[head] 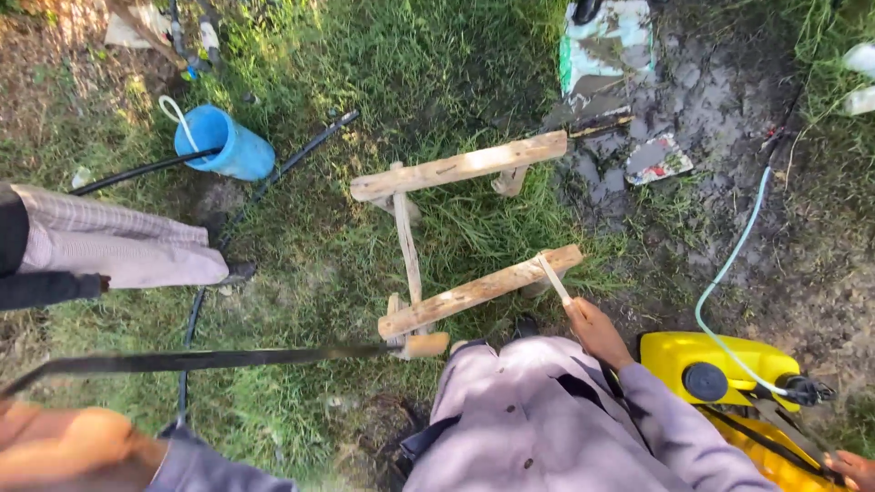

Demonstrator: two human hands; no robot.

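Right hand (597, 330) holds stick (553, 278) on wooden frame (460, 167), yellow sprayer (670, 357) beside it.

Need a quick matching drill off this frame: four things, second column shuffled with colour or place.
Things:
1. bucket
2. sprayer tank
3. wooden frame
4. thin stick

Colour or place:
a. yellow, bottom right
b. in the grip of the right hand
c. blue, upper left
d. lying on the grass, mid-frame

Pairs: 1-c, 2-a, 3-d, 4-b
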